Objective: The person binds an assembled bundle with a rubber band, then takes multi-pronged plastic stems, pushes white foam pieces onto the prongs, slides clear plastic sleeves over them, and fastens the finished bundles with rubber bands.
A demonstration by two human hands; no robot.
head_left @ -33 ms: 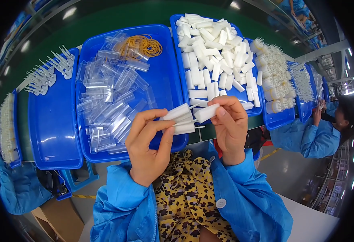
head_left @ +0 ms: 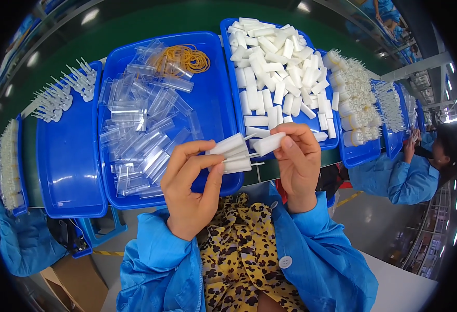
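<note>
My left hand [head_left: 194, 187] is closed round a small fan of white foam blocks [head_left: 235, 151], with thin white sticks poking from their right ends. Between thumb and fingers, my right hand [head_left: 299, 161] pinches the end of a single white foam block [head_left: 268, 144]. The near end of that block lies close to the stick tips; whether they touch is hard to make out. Both hands are raised in front of the blue trays. Behind the right hand is a blue tray [head_left: 230, 62] heaped with loose white foam blocks [head_left: 280, 67].
Beyond my left hand, a blue tray [head_left: 215, 93] holds clear plastic sleeves [head_left: 145, 114] and yellow rubber bands [head_left: 189, 59]. Farther left, another blue tray [head_left: 70, 171] carries white stick-ended pieces [head_left: 56, 101]. Bundled white pieces [head_left: 353, 99] fill a tray at right, near a blue-sleeved co-worker [head_left: 410, 171].
My right hand and the foam block in it have shifted very slightly to the right. The left hand keeps its hold, almost still.
</note>
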